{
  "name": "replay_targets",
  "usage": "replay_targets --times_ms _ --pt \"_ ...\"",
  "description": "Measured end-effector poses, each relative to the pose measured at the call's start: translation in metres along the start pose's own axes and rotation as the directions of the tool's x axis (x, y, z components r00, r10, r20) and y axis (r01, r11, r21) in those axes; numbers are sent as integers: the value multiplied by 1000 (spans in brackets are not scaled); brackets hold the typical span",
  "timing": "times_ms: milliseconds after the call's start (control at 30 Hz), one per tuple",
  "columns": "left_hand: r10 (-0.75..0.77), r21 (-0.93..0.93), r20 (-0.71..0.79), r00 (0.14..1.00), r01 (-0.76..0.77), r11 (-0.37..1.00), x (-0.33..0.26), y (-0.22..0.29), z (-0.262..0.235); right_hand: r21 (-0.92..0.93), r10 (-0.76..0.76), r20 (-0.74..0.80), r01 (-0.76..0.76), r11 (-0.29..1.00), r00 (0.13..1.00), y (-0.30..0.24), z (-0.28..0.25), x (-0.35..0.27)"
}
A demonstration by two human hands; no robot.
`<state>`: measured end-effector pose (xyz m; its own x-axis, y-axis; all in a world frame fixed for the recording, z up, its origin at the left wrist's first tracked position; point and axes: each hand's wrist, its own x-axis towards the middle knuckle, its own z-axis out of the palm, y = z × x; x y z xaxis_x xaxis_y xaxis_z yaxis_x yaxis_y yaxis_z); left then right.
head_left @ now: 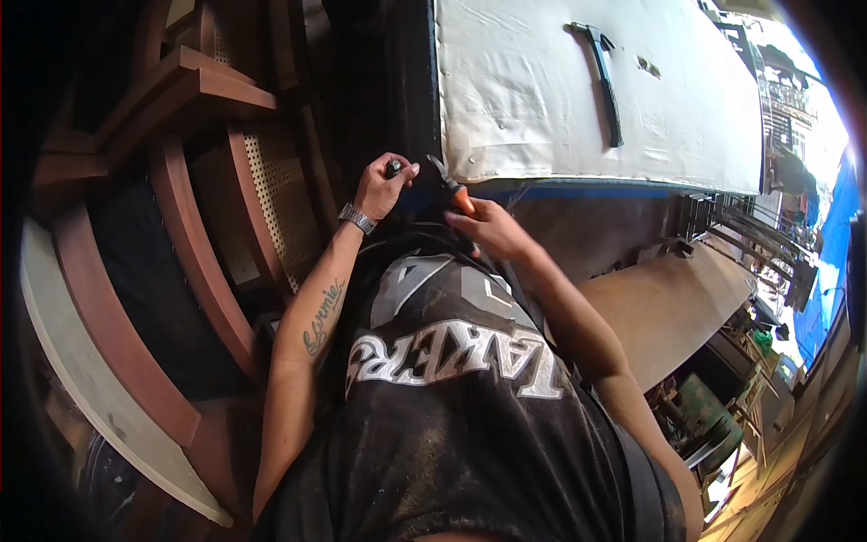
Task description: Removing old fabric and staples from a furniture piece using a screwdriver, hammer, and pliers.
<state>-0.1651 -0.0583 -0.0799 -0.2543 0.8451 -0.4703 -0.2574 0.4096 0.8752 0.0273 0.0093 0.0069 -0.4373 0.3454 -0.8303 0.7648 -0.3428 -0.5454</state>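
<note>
My left hand (383,188) is closed around a small dark cylindrical piece (393,168), with a metal watch on the wrist. What the piece is cannot be made out. My right hand (497,229) grips a pair of pliers (463,200) with orange handles. Their dark curved jaws point toward my left hand, a short gap away from it. Both hands are in front of my body, just off the near left corner of a white fabric-covered top (533,117). A claw hammer (607,86) lies on that fabric, beyond my right hand.
Reddish-brown wooden frames (176,244) with woven cane panels (271,199) stand close on my left. To the right are a brown board (664,303), a green rounded metal object (700,415) and stacked dark frames (736,226). A blue tarp (826,262) hangs at the far right.
</note>
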Motion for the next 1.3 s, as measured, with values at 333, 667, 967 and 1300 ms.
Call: replay_targets --times_ms 333,667,967,1300 --pt "99 306 -104 990 -63 950 8 11 29 442 120 307 -253 861 944 -47 -56 17" --pt "45 168 35 998 -50 984 4 14 14 591 50 362 -270 760 931 -47 -39 18" --pt "91 37 85 992 -94 995 -1 -23 -11 788 70 112 -132 601 991 -47 47 30" --pt "110 -48 -111 988 -116 992 -12 -29 -29 479 -28 -530 327 815 847 -38 86 55"
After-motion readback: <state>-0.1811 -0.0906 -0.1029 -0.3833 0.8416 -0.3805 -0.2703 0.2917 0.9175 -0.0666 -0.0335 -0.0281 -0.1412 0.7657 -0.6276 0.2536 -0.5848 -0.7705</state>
